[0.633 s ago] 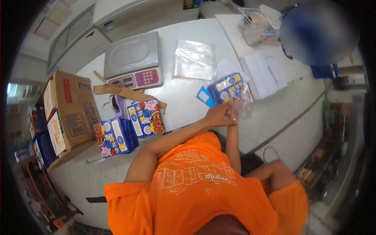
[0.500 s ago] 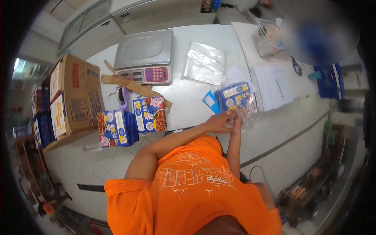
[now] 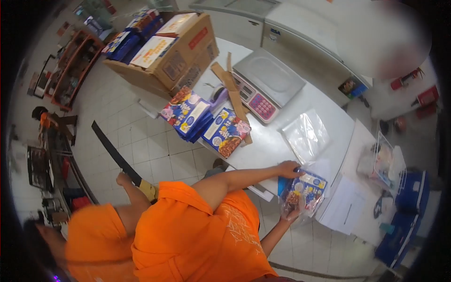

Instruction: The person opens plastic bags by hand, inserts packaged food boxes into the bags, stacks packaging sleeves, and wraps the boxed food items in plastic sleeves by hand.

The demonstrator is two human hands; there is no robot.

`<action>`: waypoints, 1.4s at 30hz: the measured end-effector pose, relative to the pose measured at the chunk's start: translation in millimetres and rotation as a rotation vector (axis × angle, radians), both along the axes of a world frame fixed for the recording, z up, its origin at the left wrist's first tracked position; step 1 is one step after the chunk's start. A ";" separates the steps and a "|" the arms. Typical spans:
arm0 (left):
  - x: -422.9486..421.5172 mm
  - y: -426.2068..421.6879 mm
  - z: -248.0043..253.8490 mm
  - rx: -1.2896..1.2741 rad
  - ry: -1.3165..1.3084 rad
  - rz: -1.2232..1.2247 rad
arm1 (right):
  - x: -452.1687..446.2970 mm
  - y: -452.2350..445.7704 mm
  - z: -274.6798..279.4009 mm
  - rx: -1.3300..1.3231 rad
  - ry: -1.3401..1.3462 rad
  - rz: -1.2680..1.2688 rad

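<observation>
- Carton (image 3: 312,189) with blue food print, inside clear plastic bag (image 3: 307,207), sits between both hands.
- Left hand (image 3: 289,169) grips its upper-left corner; right hand (image 3: 291,215) grips its lower edge.

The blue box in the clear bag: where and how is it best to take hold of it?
Probably by opposite ends, from the person's side: left hand on the upper corner, right hand at the lower end. The blue box looks flat and straight-edged, printed face up; the clear bag looks loose, so gripping only plastic might slip.
</observation>
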State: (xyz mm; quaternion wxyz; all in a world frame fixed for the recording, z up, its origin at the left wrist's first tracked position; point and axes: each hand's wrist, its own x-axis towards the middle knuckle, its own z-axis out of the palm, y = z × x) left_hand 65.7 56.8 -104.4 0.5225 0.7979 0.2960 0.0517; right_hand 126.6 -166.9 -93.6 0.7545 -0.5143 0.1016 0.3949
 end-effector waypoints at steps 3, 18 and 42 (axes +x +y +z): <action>1.5 -0.8 11.0 -0.050 0.149 -0.041 | 15.4 -27.2 -25.2 0.099 0.044 0.077; -125.2 -77.4 11.3 -0.551 -0.130 0.274 | -37.7 -68.9 7.7 0.105 -0.186 0.477; -257.8 -154.4 35.3 -0.201 -0.740 0.930 | -163.3 34.0 129.0 0.547 0.294 0.719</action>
